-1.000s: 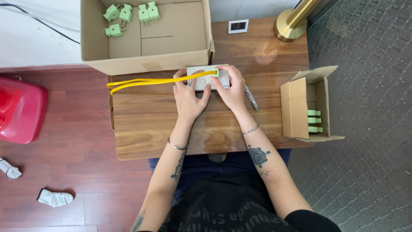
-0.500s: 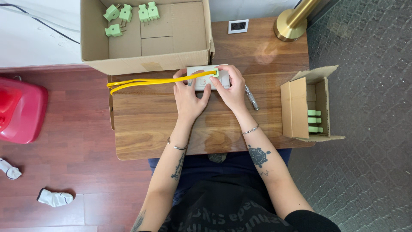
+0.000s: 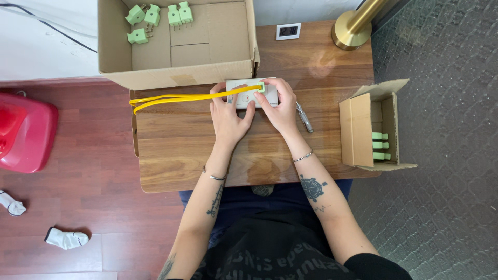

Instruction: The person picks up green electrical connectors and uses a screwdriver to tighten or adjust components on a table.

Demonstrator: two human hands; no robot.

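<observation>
1. Near the top centre of the frame, both hands are pressing on a small white device (image 3: 248,94) lying on the wooden bench (image 3: 176,150), just below the big open carton (image 3: 176,72)
2. The left hand (image 3: 228,116) is lying on the device's left end, fingers spread and bearing down on it rather than clenching
3. The right hand (image 3: 279,106) is gripping the right end, its fingertips pinching a pale green connector (image 3: 259,87) against the device's top edge
4. Yellow cables (image 3: 179,98) are running from that connector leftward across the bench, ending in a loop near the bench's left edge
5. By my judgement the connector is being seated into the device; the next move is calling for a firm, straight push while the left hand is bracing the housing
6. A grey pen-like tool (image 3: 305,117) is lying just right of the right hand
7. More green connectors (image 3: 155,18) are sitting loose in the big carton, upper left, and a few more in the small carton (image 3: 363,129) at the right
8. A brass lamp base (image 3: 353,31) and a small digital clock (image 3: 288,31) are standing at the bench's far edge
</observation>
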